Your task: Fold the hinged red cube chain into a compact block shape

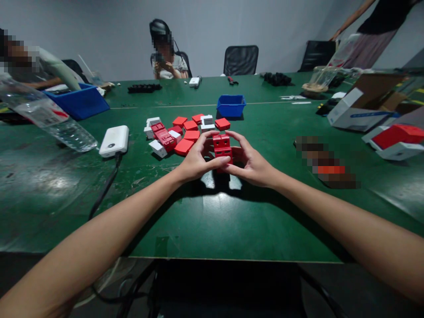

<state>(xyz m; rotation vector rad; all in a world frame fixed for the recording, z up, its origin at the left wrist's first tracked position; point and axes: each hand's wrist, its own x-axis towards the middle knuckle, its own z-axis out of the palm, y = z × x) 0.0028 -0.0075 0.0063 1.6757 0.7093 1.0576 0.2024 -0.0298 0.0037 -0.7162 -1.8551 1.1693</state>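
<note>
Table: green table (212,229), red and white parts (185,132) piled ahead.
Hands: my left hand (195,161) and right hand (253,165) both clasp the red block (222,148).

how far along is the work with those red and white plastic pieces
Done: no finished piece shows set apart; the inside of the small blue plastic bin is hidden. In hand: the left hand and right hand grip one red plastic block between their fingers. Left: a pile of loose red and white plastic pieces lies on the green table just beyond the hands.
</note>
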